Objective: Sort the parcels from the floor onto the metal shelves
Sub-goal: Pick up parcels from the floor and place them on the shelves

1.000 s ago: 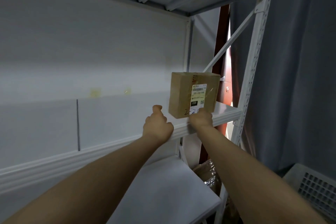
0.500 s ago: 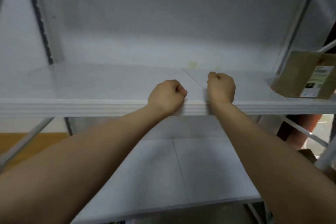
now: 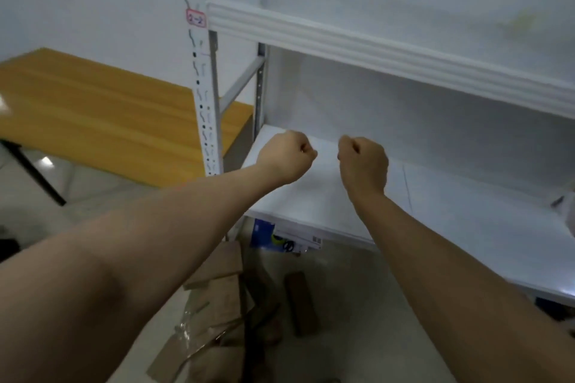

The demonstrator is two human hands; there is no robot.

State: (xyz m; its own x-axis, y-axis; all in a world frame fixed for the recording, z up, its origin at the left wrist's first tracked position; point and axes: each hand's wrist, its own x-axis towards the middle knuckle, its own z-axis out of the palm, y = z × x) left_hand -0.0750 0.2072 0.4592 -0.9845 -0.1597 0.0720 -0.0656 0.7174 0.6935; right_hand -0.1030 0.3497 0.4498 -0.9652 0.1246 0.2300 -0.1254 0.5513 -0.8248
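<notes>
Your left hand [image 3: 284, 157] and right hand [image 3: 364, 162] are both balled into fists, gripping nothing. They are side by side, apart, over the left end of the lower shelf [image 3: 466, 227]. Brown parcels [image 3: 224, 289] lie on the floor in front of that shelf. A blue-and-white parcel [image 3: 280, 236] lies partly under its front edge.

- A white lower shelf [image 3: 466, 227] and an upper shelf [image 3: 373, 50] were held up by a post [image 3: 202, 96] full of holes.
- Brown cardboard pieces [image 3: 217, 289] and a dark brown parcel [image 3: 301, 301] were laid on the pale floor [image 3: 357, 345].
- A blue and white parcel [image 3: 270, 236] was tucked on the floor, partly hidden under the lower shelf's front edge.
- A yellow wooden table [image 3: 109, 109] was set left of the post.
</notes>
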